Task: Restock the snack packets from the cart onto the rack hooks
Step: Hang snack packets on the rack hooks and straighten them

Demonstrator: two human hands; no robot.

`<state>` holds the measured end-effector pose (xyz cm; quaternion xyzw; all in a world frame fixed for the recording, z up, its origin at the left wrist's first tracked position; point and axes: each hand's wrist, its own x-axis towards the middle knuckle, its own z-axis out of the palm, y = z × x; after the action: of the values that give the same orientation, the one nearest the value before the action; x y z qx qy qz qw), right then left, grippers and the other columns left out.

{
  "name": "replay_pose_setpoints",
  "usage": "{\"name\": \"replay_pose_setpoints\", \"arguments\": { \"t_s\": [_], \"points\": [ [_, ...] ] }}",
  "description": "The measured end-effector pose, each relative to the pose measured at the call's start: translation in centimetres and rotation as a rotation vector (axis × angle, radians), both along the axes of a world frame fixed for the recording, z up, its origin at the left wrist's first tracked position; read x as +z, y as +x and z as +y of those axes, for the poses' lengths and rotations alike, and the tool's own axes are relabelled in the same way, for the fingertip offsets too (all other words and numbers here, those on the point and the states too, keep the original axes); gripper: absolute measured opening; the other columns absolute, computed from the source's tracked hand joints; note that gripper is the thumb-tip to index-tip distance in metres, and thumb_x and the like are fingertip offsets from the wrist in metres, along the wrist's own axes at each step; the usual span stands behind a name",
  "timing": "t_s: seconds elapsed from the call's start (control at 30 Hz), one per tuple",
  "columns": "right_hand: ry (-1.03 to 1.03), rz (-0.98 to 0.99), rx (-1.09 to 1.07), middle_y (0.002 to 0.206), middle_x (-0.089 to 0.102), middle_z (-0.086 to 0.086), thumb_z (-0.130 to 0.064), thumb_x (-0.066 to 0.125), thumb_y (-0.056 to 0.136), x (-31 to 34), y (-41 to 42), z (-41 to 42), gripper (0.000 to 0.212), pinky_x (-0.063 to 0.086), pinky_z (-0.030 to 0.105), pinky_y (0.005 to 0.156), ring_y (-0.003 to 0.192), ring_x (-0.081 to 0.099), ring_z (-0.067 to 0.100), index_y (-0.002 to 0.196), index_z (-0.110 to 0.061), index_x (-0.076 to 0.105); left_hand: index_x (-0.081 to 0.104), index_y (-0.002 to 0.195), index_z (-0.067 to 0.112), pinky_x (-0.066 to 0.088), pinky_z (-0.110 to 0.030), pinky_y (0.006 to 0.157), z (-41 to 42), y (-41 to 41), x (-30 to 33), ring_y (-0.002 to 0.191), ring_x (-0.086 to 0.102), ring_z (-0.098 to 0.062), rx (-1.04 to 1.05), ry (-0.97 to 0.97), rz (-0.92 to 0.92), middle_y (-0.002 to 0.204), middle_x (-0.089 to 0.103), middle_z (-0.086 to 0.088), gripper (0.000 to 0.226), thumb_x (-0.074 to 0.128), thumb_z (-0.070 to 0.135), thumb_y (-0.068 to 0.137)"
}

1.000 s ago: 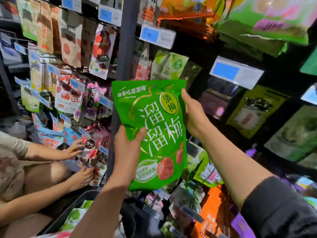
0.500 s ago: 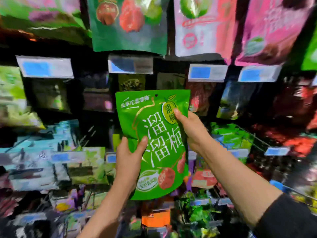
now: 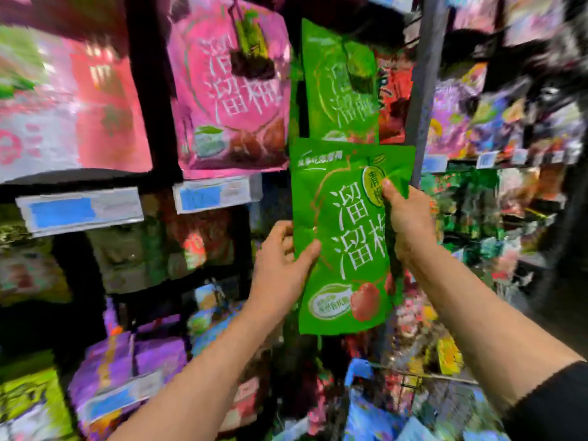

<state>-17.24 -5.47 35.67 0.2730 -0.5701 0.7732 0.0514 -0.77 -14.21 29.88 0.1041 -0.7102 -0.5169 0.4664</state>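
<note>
Green packet is up in front of the rack, held in both my hands, just below another green pack of the same kind hanging there. Its top edge overlaps the bottom of that hanging one from my view. Big white characters down the front read 溜溜梅, with a round badge saying 青梅 near the top right, half covered by my thumb. There's a red plum picture and a white oval label at the bottom, too soft to read.

My left hand pinches the packet's left edge, thumb on the front and fingers curled behind. My right hand grips the right edge higher up, thumb pressed on the badge, the other fingers wrapped behind out of sight.

To the left hangs a pink pack with the same 溜溜梅 lettering. Below it sit price tags with blue patches, writing unreadable. A grey post runs up right behind the packet's right corner. Everything else on the shelves is a blur of purple, green and red bags, so I can't tell what's what.
</note>
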Motion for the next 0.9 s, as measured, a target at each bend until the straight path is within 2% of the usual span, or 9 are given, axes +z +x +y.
{"name": "replay_pose_setpoints", "arguments": {
  "t_s": [0.1, 0.17, 0.27, 0.37, 0.5, 0.6, 0.67, 0.77, 0.9],
  "points": [
    [-0.009, 0.071, -0.114, 0.096, 0.065, 0.003, -0.018, 0.062, 0.093, 5.1, -4.6, 1.2, 0.018, 0.054, 0.027, 0.081, 0.074, 0.061, 0.007, 0.105, -0.006, 0.069, 0.050, 0.106, 0.020, 0.054, -0.033, 0.074, 0.1, -4.1, 4.8, 0.074, 0.066, -0.013, 0.079, -0.131, -0.020, 0.097, 0.068, -0.005, 0.029, 0.068, 0.009, 0.086],
    [-0.037, 0.128, -0.145, 0.096, 0.066, 0.005, -0.020, 0.066, 0.089, 8.9, -7.3, 1.2, 0.007, 0.053, 0.040, 0.089, 0.086, 0.062, 0.018, 0.086, -0.014, 0.068, 0.047, 0.119, 0.016, 0.052, -0.035, 0.086, -0.3, -6.1, 8.8, 0.089, 0.066, -0.014, 0.210, -0.296, -0.028, 0.110, 0.065, -0.004, 0.040, 0.069, 0.012, 0.085],
    [-0.043, 0.113, -0.222, 0.091, 0.071, 0.011, -0.041, 0.070, 0.072, 13.7, -11.5, -0.1, 0.034, 0.055, 0.049, 0.083, 0.084, 0.066, 0.025, 0.079, -0.008, 0.069, 0.040, 0.136, 0.010, 0.040, -0.036, 0.103, -0.9, -8.1, 14.9, 0.121, 0.052, -0.023, 0.441, -0.658, -0.098, 0.134, 0.053, -0.008, 0.060, 0.069, 0.021, 0.085],
    [0.032, 0.103, -0.206, 0.085, 0.068, 0.005, -0.047, 0.068, 0.070, 17.4, -13.0, -1.5, 0.044, 0.053, 0.037, 0.079, 0.078, 0.059, 0.020, 0.082, -0.006, 0.070, 0.029, 0.145, 0.003, 0.020, -0.029, 0.112, -1.8, -9.6, 20.3, 0.137, 0.033, -0.025, 0.610, -0.941, -0.170, 0.150, 0.034, -0.013, 0.072, 0.066, 0.022, 0.087],
    [0.062, 0.070, -0.238, 0.088, 0.060, 0.007, -0.037, 0.073, 0.077, 19.8, -12.6, -3.0, 0.029, 0.044, 0.035, 0.073, 0.084, 0.056, 0.020, 0.079, -0.009, 0.066, 0.018, 0.151, 0.008, 0.012, -0.031, 0.120, -4.1, -10.4, 25.1, 0.147, 0.010, -0.021, 0.812, -1.176, -0.236, 0.161, 0.007, -0.007, 0.081, 0.064, 0.030, 0.088],
    [0.093, 0.056, -0.251, 0.118, 0.064, 0.016, -0.034, 0.072, 0.082, 20.3, -12.8, -4.4, 0.042, 0.046, 0.037, 0.088, 0.109, 0.060, 0.032, 0.110, -0.005, 0.065, 0.019, 0.151, 0.009, 0.008, -0.034, 0.121, -5.1, -10.8, 27.7, 0.148, 0.006, -0.024, 0.875, -1.369, -0.331, 0.161, 0.006, -0.010, 0.077, 0.060, 0.030, 0.090],
    [0.124, 0.047, -0.257, 0.125, 0.061, 0.018, -0.034, 0.070, 0.084, 20.5, -12.8, -5.0, 0.047, 0.045, 0.036, 0.091, 0.115, 0.057, 0.035, 0.119, -0.004, 0.062, 0.020, 0.151, 0.008, 0.011, -0.038, 0.120, -5.5, -11.4, 29.2, 0.148, 0.008, -0.026, 0.899, -1.543, -0.404, 0.160, 0.010, -0.012, 0.069, 0.049, 0.032, 0.092],
    [0.121, 0.034, -0.274, 0.122, 0.063, 0.019, -0.037, 0.068, 0.083, 20.3, -12.8, -5.9, 0.046, 0.046, 0.037, 0.089, 0.113, 0.058, 0.036, 0.116, -0.006, 0.064, 0.016, 0.152, 0.009, 0.016, -0.046, 0.118, -5.7, -13.0, 31.2, 0.148, 0.007, -0.028, 0.899, -1.735, -0.541, 0.160, 0.008, -0.012, 0.070, 0.039, 0.028, 0.088],
    [0.038, 0.011, -0.273, 0.107, 0.067, 0.020, -0.037, 0.067, 0.084, 19.1, -12.7, -6.0, 0.037, 0.042, 0.035, 0.075, 0.100, 0.062, 0.037, 0.099, -0.003, 0.069, 0.004, 0.153, 0.015, 0.011, -0.043, 0.119, -5.6, -14.8, 32.6, 0.149, -0.003, -0.021, 0.942, -1.766, -0.696, 0.162, -0.003, -0.002, 0.065, 0.036, 0.016, 0.097]
  ]
}}
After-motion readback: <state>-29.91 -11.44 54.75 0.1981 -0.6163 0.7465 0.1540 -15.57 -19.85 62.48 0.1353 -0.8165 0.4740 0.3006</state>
